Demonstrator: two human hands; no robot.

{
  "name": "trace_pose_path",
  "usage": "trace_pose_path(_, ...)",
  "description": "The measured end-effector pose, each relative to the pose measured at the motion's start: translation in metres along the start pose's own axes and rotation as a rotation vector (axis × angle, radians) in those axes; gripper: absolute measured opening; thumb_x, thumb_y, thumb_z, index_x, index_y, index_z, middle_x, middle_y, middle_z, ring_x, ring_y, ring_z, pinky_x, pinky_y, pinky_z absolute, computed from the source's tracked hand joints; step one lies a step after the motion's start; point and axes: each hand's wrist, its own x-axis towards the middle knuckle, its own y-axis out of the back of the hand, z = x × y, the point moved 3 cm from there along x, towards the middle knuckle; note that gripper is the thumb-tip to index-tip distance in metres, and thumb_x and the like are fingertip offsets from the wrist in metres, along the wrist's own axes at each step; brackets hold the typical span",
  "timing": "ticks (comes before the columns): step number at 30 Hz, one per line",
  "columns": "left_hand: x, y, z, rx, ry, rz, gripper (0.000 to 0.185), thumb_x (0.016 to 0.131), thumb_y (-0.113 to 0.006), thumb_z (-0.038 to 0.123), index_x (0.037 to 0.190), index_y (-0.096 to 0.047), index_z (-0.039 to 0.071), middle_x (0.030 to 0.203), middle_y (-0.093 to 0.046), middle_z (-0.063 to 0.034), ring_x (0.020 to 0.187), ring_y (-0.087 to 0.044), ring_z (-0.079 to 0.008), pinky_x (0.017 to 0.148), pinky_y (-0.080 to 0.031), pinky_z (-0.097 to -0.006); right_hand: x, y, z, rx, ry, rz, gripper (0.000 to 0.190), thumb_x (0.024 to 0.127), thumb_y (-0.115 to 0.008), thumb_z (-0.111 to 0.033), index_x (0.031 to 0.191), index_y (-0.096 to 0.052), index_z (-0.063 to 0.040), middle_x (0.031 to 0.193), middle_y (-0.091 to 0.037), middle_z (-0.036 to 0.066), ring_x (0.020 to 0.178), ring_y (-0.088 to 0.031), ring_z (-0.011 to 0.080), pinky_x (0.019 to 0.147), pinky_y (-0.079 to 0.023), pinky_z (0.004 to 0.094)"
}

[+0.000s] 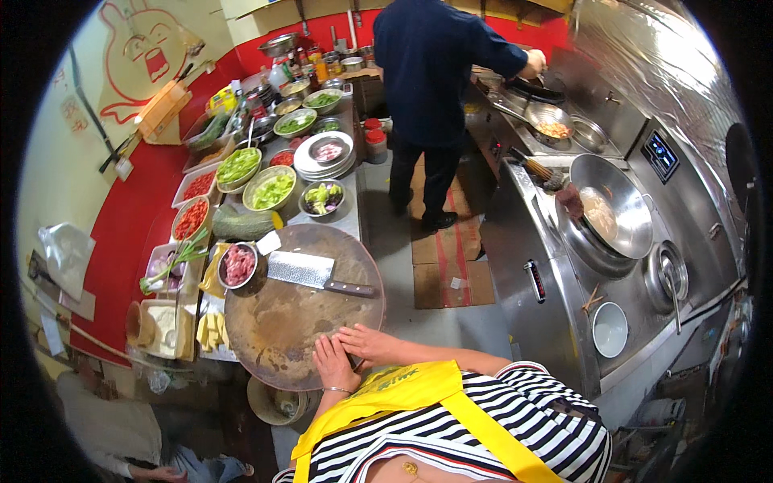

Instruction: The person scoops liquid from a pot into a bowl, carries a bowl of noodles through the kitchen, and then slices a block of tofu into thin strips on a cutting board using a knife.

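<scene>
My left hand (335, 364), with a bracelet at its wrist, lies on the near edge of a round wooden chopping block (290, 329). Beside it my right hand (369, 346) rests on the same edge, its fingertips close to the left ones. Both hands are empty, fingers extended. Farther across the block lies a cleaver (302, 270), its dark handle pointing right. A metal bowl of raw sliced meat (237, 265) stands at the block's left rim. Behind the cleaver is a small white piece (269, 243) that I cannot identify.
Left and ahead, a counter carries bowls of cut greens (269, 188), chopped red peppers (191, 218), a large green gourd (244, 223) and stacked plates (323, 157). A co-worker (423, 78) holds a pan at the stove. A wok (628, 205) sits on the right range; another person (115, 422) is lower left.
</scene>
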Motion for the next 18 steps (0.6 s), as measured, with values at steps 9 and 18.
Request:
trace_pose_path(9, -0.005, -0.008, -0.008, 0.001, -0.038, 0.027, 0.108, 0.065, -0.081, 0.043, 0.144, -0.024, -0.003, 0.152, -0.02, -0.0292, 0.144, -0.014, -0.0448, 0.116, -0.013, -0.0557, -0.002, 0.012, -0.011, -0.006, -0.01, -0.027, 0.088, 0.074, -0.074, -0.037, 0.144, -0.036, 0.0, 0.153, -0.032, 0.017, 0.145, -0.025, 0.0316, 0.115, -0.024, 0.0496)
trace_pose_path(18, 0.0, -0.001, -0.008, 0.014, -0.067, 0.005, 0.108, 0.065, -0.08, 0.05, 0.143, -0.028, -0.003, 0.152, -0.022, -0.0289, 0.143, -0.017, -0.0457, 0.115, -0.016, -0.0561, 0.002, 0.009, -0.006, -0.081, -0.025, -0.077, 0.093, 0.071, -0.077, -0.04, 0.144, -0.036, 0.001, 0.152, -0.033, 0.019, 0.144, -0.027, 0.033, 0.114, -0.026, 0.0504)
